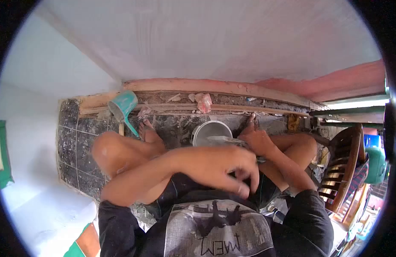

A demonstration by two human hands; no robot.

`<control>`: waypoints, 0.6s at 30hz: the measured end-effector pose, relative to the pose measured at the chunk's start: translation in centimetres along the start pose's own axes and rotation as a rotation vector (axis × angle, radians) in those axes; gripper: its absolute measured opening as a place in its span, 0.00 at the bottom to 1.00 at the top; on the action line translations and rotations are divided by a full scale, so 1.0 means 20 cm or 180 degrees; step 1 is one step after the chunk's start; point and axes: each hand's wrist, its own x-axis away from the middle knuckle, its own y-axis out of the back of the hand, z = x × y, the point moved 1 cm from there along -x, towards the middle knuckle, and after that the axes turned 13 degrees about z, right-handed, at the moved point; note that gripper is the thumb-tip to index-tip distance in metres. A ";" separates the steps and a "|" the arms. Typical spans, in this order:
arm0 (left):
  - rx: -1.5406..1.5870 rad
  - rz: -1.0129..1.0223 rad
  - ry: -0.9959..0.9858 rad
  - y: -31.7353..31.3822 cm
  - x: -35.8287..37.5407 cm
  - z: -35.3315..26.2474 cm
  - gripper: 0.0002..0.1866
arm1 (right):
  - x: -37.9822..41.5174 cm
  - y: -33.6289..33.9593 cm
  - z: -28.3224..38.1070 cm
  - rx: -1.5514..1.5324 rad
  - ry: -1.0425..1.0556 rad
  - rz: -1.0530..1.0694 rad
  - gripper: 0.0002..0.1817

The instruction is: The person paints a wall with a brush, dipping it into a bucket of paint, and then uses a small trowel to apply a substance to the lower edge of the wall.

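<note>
My left hand (228, 167) reaches across in front of my body, its fingers loosely curled and apart with nothing visible in them, slightly blurred. Just beyond it, my right hand (257, 141) is closed beside a white bucket (197, 135). A greyish flat piece (223, 140) extends from the right hand's fingers over the bucket's rim; what it is I cannot tell. The bucket stands on the floor between my feet, its lower part hidden behind my left forearm.
A turquoise long-handled dipper (123, 105) lies by the left foot. Crumpled scraps (204, 103) lie along the ledge below the pale wall (215, 38). Dark, stained tiles (84, 141) cover the floor. To the right stands a wooden slatted chair (342, 165).
</note>
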 end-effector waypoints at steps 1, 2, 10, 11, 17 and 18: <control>-0.0277 -0.0259 0.0306 0.02 0.01 0.03 0.13 | 0.00 0.00 0.02 -0.0270 0.0195 -0.0112 0.19; -0.0814 -0.0524 0.0644 0.00 0.05 0.09 0.13 | -0.01 -0.01 0.02 -0.0542 0.0357 -0.0229 0.19; -0.1403 -0.0459 0.1309 0.13 0.21 -0.11 0.19 | -0.03 -0.19 0.03 -0.0189 -0.0261 0.0125 0.10; -0.1137 -0.0551 0.1575 0.14 0.22 -0.16 0.19 | -0.09 -0.28 0.00 -0.0397 -0.0116 0.0030 0.09; -0.0877 -0.1183 0.1538 0.17 0.25 -0.16 0.20 | 0.05 -0.22 -0.03 -0.0637 0.0152 -0.0519 0.15; -0.0871 -0.1188 0.1487 0.16 0.25 -0.15 0.20 | 0.05 -0.22 -0.03 -0.0640 0.0102 -0.0560 0.16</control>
